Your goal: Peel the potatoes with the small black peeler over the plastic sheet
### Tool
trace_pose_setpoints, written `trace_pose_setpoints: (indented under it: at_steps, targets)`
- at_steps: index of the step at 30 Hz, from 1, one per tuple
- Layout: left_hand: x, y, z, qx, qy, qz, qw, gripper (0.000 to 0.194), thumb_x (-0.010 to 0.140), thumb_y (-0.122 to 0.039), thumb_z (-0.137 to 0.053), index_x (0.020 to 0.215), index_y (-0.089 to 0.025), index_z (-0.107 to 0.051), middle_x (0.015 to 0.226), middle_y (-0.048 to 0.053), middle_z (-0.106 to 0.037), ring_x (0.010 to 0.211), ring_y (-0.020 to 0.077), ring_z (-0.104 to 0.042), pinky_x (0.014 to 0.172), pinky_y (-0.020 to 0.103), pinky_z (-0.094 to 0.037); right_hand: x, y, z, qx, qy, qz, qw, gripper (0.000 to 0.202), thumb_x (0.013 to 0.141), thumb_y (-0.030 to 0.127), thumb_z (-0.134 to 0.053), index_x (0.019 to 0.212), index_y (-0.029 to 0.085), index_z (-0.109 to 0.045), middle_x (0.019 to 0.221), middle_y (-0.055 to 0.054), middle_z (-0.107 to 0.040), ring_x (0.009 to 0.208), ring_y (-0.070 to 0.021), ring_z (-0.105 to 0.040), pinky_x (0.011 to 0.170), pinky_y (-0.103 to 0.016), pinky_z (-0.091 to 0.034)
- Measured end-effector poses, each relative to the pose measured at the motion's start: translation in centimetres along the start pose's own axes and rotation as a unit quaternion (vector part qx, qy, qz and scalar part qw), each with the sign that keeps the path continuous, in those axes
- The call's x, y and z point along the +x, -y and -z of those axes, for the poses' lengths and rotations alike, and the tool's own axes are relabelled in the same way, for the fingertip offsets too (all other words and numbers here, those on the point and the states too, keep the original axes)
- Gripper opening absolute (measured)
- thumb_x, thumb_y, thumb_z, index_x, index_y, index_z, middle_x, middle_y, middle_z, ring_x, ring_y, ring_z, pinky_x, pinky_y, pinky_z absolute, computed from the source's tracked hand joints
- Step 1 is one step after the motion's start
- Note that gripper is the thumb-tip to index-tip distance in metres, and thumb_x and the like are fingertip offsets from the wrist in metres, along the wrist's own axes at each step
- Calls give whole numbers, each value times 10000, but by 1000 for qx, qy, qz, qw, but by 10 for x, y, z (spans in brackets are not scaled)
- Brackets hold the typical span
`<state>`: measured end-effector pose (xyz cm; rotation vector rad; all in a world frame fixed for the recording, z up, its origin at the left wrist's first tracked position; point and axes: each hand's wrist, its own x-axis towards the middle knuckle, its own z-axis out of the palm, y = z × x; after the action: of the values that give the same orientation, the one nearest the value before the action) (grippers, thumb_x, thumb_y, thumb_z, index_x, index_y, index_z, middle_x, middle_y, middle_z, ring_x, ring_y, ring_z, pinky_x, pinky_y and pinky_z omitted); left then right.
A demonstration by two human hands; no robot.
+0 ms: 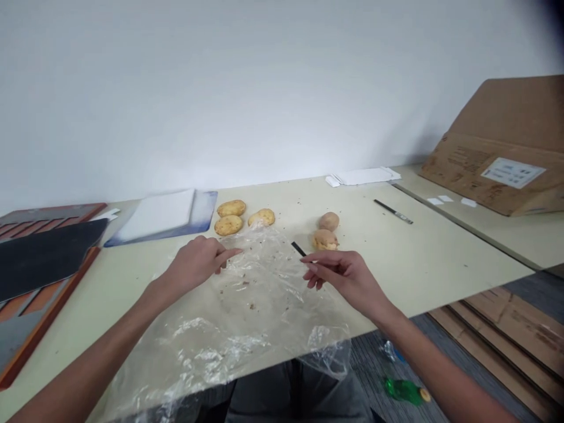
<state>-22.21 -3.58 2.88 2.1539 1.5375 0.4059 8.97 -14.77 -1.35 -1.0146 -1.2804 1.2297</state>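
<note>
My right hand [328,269] pinches a thin black strip [298,249] over the right part of a clear plastic sheet [264,311]. At the sheet's upper left is my left hand [205,257], its index finger stretched out and the other fingers curled; nothing shows in it. Small brown bits lie on the plastic. Three yellow potatoes, one of them [261,218] at the sheet's top edge, are beyond my left hand. Two browner potatoes, the nearer one [325,239] partly pale, rest just beyond my right hand.
A black-and-silver strip [393,211] lies on the table [423,258] at right. White pads [161,214] on a blue sheet and an orange-framed panel [48,258] are at left. A cardboard box [506,153] stands back right. A green bottle [405,390] is on the floor.
</note>
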Motion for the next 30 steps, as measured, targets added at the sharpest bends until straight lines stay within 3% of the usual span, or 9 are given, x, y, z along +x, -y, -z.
trace_pose_setpoints:
  at_steps: [4, 7, 9, 12, 16, 19, 24, 27, 30]
  targets:
    - [19, -26, -7, 54, 25, -59, 996, 437, 826, -629, -703, 710, -209, -741, 759, 29, -742, 806, 203, -677, 786, 306, -487, -11, 8, 18, 3, -38, 39, 999, 258, 934, 381, -752, 1041, 159, -830, 960, -119, -827, 864, -234, -812, 816, -345, -685]
    - [41, -58, -24, 74, 64, -92, 991, 530, 885, -665, -641, 712, -166, -687, 671, -11, -663, 733, 157, -648, 869, 356, -551, -19, 10, 38, -11, -74, 77, 994, 301, 855, 306, -844, 1132, 190, -817, 1073, -111, -820, 1010, -271, -797, 955, -400, -658]
    - [58, -84, -43, 65, 88, -128, 986, 451, 912, -603, -653, 951, -159, -715, 930, 30, -728, 941, 175, -682, 994, 414, -561, -23, 9, 55, -25, -118, 111, 986, 280, 855, 265, -846, 1128, 206, -820, 1065, -96, -823, 1027, -264, -792, 979, -401, -648]
    - [81, -119, -78, 34, 131, -161, 978, 512, 913, -511, -703, 1296, -182, -618, 1339, 93, -642, 1227, 247, -629, 1093, 498, -554, -28, 4, 82, -44, -210, 167, 962, 166, 917, 252, -791, 1076, 229, -833, 989, -67, -832, 884, -196, -794, 856, -331, -666]
    - [102, -145, -120, -4, 170, -147, 974, 491, 936, -464, -690, 1330, -188, -591, 1294, 84, -654, 1137, 221, -668, 1001, 442, -616, -37, 0, 111, -80, -298, 201, 930, 108, 929, 241, -784, 1001, 168, -819, 879, -50, -804, 639, -97, -673, 606, -226, -579]
    - [106, -149, -137, -24, 141, -108, 984, 482, 938, -454, -689, 1324, -182, -588, 1288, 89, -649, 1132, 219, -665, 993, 442, -619, -45, -1, 126, -106, -316, 203, 920, 160, 932, 242, -778, 824, 126, -759, 822, -22, -741, 716, -111, -676, 614, -225, -552]
    - [101, -147, -138, -117, 105, -75, 985, 490, 938, -435, -693, 1347, -192, -576, 1333, 92, -628, 1188, 234, -643, 1041, 472, -597, -43, -7, 134, -96, -318, 205, 921, 260, 926, 244, -779, 721, 124, -673, 867, -22, -694, 965, -178, -706, 758, -288, -584]
    - [92, -141, -120, -216, 108, -49, 969, 459, 932, -415, -706, 1318, -191, -599, 1335, 87, -629, 1191, 233, -641, 1043, 465, -598, -34, -10, 127, -52, -293, 194, 935, 203, 954, 281, -750, 840, 119, -708, 1019, -52, -734, 807, -129, -692, 695, -266, -582]
    - [72, -124, -94, -349, 144, -19, 926, 403, 928, -400, -719, 1244, -165, -636, 1246, 77, -672, 1108, 206, -675, 986, 429, -625, -20, -7, 112, -2, -243, 175, 954, 234, 998, 336, -697, 927, 113, -712, 970, -63, -764, 689, -115, -691, 626, -253, -572]
